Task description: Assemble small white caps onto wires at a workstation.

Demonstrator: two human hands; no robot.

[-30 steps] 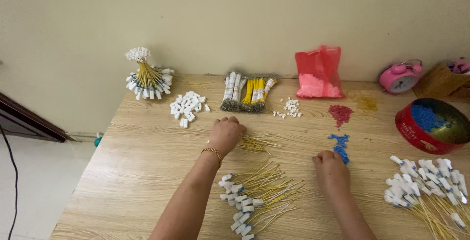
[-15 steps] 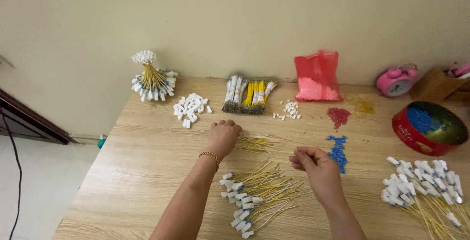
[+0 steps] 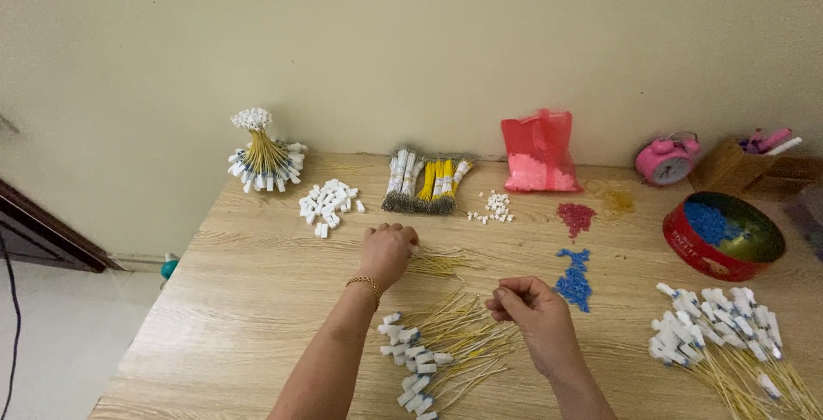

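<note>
Lifted off the table, right hand [image 3: 533, 317] pinches something hidden, perhaps a blue piece; left hand [image 3: 387, 251] curls over yellow wires [image 3: 439, 261]; red tin [image 3: 722, 236] holds blue pieces.

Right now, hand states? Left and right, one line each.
Left hand: closed, fingers curled on the loose yellow wires lying on the table.
Right hand: fingers pinched together; what they hold, if anything, cannot be told.

A light wooden table [image 3: 257, 300] is seen from above. The left hand [image 3: 387, 251] is closed on a small bunch of thin yellow wires [image 3: 439, 262]. The right hand [image 3: 531, 317] is pinched beside a heap of small blue plastic pieces [image 3: 574, 279]. A pile of yellow wires with white connectors [image 3: 437, 351] is spread between the forearms.
</note>
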